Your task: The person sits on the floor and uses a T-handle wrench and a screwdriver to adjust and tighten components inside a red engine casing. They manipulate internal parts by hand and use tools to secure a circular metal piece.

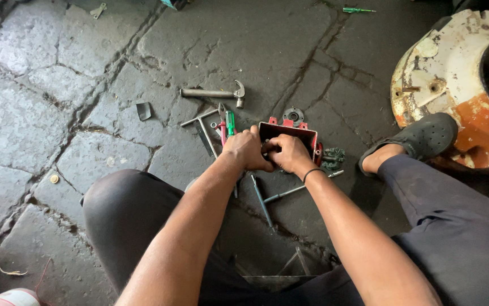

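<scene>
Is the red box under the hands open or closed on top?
Open: the red box shows a dark hollow inside its rim, with no lid. Both hands grip its near edge.

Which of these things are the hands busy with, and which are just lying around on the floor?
In use: open red metal box, held by left hand and right hand.

Lying about: steel claw hammer, green-handled screwdriver, round metal flange, grey rods.
</scene>
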